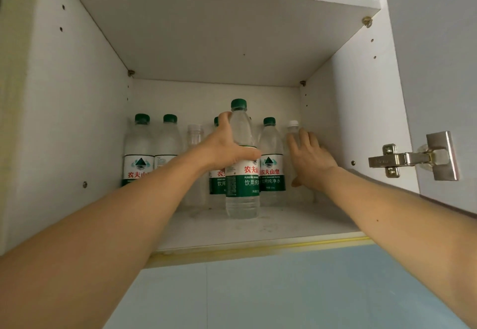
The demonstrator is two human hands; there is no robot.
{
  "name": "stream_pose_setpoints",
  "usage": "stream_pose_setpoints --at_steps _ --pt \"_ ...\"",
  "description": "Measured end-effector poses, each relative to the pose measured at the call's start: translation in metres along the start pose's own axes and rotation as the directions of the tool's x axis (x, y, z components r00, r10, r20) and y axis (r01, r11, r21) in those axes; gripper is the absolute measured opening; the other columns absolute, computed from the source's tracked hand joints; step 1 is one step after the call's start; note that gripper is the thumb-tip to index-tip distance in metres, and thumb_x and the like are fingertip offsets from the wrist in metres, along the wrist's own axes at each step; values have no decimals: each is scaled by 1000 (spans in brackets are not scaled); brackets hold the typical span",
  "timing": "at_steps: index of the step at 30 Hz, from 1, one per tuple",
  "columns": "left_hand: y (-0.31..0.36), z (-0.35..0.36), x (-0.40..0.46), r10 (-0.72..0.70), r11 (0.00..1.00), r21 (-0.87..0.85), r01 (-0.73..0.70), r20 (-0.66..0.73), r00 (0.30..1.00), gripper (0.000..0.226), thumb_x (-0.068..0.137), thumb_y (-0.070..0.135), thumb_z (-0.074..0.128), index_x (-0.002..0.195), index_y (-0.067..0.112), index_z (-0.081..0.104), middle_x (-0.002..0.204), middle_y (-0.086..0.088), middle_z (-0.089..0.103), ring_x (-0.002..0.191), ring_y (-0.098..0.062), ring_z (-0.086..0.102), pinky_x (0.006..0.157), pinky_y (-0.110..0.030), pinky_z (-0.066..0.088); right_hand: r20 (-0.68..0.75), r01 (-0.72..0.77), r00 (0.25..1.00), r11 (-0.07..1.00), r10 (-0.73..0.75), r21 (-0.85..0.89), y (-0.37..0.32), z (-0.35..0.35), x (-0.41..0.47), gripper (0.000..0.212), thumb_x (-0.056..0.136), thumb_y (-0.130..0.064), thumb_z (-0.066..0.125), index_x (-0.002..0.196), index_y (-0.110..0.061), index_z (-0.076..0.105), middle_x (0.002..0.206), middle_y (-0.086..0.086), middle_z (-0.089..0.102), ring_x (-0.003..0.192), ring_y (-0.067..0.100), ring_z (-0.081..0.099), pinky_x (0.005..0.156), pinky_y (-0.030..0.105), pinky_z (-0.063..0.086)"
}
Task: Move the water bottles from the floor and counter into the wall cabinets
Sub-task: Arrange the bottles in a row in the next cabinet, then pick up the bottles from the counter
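Left hand (227, 148) grasps green-capped water bottle (241, 173), seating it upright on cabinet shelf (296, 225); right hand (309, 163), fingers straight, steadies white-capped bottle (294, 130) against tipping.

bottles (242, 173): clear glossy plastic | cabinet (77, 111): matt white | hinge (402, 159): shiny metal

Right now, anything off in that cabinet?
Mostly tidy, bottles upright. Two odd ones in the back row: a clear bottle with no cap or label, and a white-capped bottle under the right hand. The left hand grips a green-capped bottle in front.
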State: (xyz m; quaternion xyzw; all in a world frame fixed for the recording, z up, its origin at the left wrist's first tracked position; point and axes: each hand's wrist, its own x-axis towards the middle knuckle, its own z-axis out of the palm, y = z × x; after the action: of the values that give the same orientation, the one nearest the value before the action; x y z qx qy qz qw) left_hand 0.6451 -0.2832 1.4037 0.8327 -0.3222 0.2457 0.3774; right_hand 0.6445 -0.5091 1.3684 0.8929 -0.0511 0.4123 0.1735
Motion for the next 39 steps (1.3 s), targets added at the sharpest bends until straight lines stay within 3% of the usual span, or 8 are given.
stream_pose_setpoints --at_steps 3,11,15,19,23,27,31,39 --pt "5 -1 -7 -26 997 73 30 -63 998 110 76 36 84 150 36 4 108 3 51 93 -19 62 76 -36 57 -35 -3 999 992 8 128 2 -3 1 97 77 -37 84 147 -7 24 145 23 31 132 39 36 103 45 45" --pt "-11 -63 -58 -165 948 219 232 -285 944 115 74 35 87 154 33 3 111 -2 53 81 -16 59 58 -27 46 -177 8 983 943 54 333 1 -12 -3 56 88 -16 62 139 -7 39 136 18 41 121 35 41 90 38 48" --pt "-21 -97 -91 -219 913 244 327 -381 898 112 75 36 84 154 38 5 118 -8 60 78 -16 62 61 -30 49 -201 80 979 892 13 444 -9 -29 -9 63 93 -34 63 146 -10 39 144 16 38 132 34 36 105 43 45" --pt "-20 -111 -113 -234 919 211 333 -385 892 112 78 39 84 156 38 2 135 -11 57 97 -27 65 88 -43 56 -259 192 965 775 -38 603 -37 -62 -26 66 94 -43 61 149 -14 38 147 9 39 137 29 33 110 42 40" --pt "-8 -104 -135 -166 884 352 308 -381 910 109 80 49 79 156 33 3 147 -13 39 107 -21 50 80 -34 49 -264 283 954 704 -139 652 -70 -92 -53 66 96 -46 59 151 -18 36 150 4 38 141 23 31 115 40 36" --pt "15 -98 -167 25 835 496 239 -468 883 86 90 49 69 155 25 18 154 -6 27 135 -27 40 104 -44 43 -302 325 942 634 -148 702 -93 -120 -87 62 97 -46 58 148 -19 40 147 2 42 140 23 34 113 38 37" --pt "36 -98 -218 227 885 466 -7 -419 879 43 96 39 61 134 26 47 132 9 44 111 -7 52 91 -32 51 -304 312 946 552 -109 773 -115 -144 -135 51 98 -46 54 142 -22 47 141 -2 47 135 17 39 108 34 38" --pt "11 -74 -338 65 956 293 21 -281 957 18 95 38 61 112 38 55 108 25 52 93 5 56 70 -16 44 -167 157 986 350 -2 924 -159 -152 -261 32 97 -31 61 125 -18 61 121 -8 55 118 10 50 97 22 38"
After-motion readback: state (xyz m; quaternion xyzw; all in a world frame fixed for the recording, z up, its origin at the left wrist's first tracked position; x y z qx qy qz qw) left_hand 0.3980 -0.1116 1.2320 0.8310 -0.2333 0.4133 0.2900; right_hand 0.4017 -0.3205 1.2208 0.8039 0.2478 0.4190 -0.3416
